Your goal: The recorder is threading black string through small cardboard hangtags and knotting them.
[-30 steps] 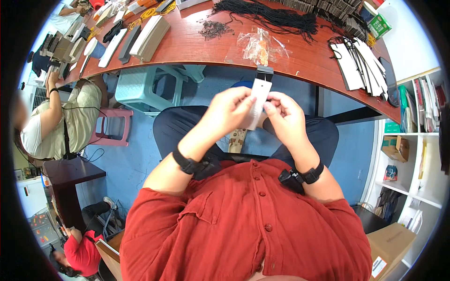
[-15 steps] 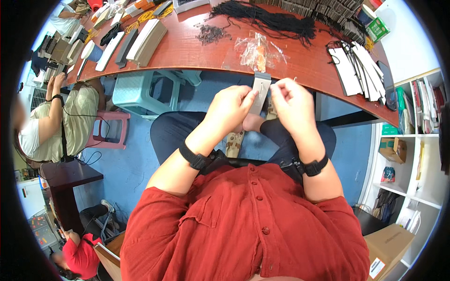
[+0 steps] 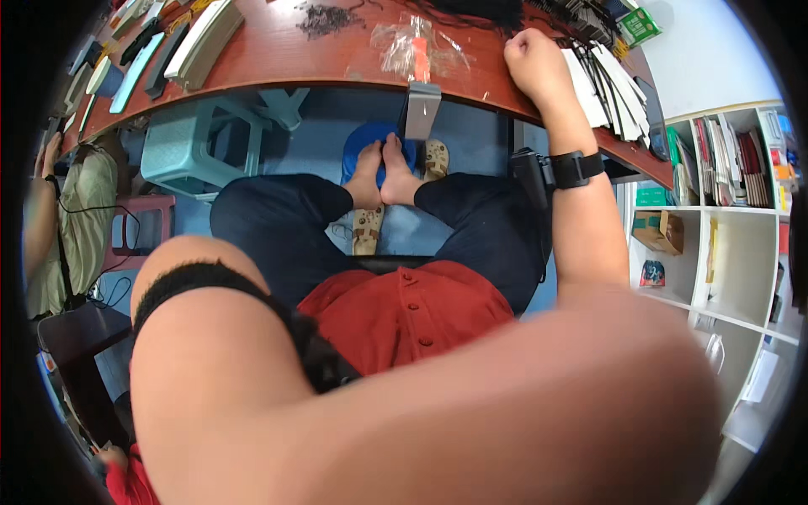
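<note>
My left hand [image 3: 252, 404] is raised very near the camera and fills the lower picture. A black band [image 3: 210, 282] circles its wrist. Its fingers are blurred, so their pose and anything in them are unclear. On the right, my right hand [image 3: 536, 63] is closed in a fist over the table's near edge, beside black cords [image 3: 484, 13] and white tags [image 3: 619, 93]; whatever it may hold is hidden. Between the arms, a narrow grey strip [image 3: 422, 109] hangs from the table edge below clear tape [image 3: 421, 55] with an orange patch. Neither hand touches it.
The red-brown table [image 3: 290, 63] carries small black bits [image 3: 328, 18], stacked pale card strips [image 3: 204, 46] and a paper cup [image 3: 105, 77]. Below are a light-blue stool [image 3: 189, 147] and sandals [image 3: 436, 160]. Another person [image 3: 80, 223] sits left; white shelves [image 3: 715, 210] stand right.
Both hands have left the grey strip. My left hand has come up close to the camera; my right has moved right and away, over the table. The view has shifted.
</note>
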Demonstrator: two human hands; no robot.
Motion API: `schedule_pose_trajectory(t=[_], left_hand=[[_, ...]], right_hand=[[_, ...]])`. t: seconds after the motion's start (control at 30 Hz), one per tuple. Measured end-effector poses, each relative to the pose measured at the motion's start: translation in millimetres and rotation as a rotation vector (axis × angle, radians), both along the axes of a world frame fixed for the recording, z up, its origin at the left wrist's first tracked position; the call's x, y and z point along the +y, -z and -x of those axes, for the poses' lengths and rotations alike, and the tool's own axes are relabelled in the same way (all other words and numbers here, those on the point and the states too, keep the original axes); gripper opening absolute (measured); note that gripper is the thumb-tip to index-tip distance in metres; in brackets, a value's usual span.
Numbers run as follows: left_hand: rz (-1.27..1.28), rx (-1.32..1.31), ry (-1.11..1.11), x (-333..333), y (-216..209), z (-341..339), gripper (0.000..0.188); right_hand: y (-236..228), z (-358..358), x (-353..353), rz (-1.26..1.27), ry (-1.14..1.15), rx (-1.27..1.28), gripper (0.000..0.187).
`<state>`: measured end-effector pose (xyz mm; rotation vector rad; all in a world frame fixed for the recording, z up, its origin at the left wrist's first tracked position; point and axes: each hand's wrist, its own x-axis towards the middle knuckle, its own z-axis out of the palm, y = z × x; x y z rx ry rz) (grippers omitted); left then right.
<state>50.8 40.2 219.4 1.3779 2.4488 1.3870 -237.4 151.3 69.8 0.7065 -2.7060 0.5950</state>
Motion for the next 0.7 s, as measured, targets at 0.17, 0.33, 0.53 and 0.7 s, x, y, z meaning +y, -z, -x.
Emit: schedule_pose_trajectory(t=[0.17, 0.33, 0.53, 0.7], left_hand=[[0.011, 0.046, 0.036, 4, 1, -12, 0.022], [-0.048, -0.052, -0.158, -8, 25, 6, 0.025], [-0.914, -1.273, -0.557, -11, 99, 98, 0.035], [-0.958, -1.182, -0.446, 2, 119, 124, 0.036]], right_hand=[[-11, -21, 26, 0.231, -0.02, -0.094, 0.018], [-19, -48, 53, 0.768, -0.236, -0.684, 0.012], [-40, -112, 51, 0.936, -0.265, -0.888, 0.015], [-33, -98, 45, 0.885, -0.194, -0.79, 0.019]])
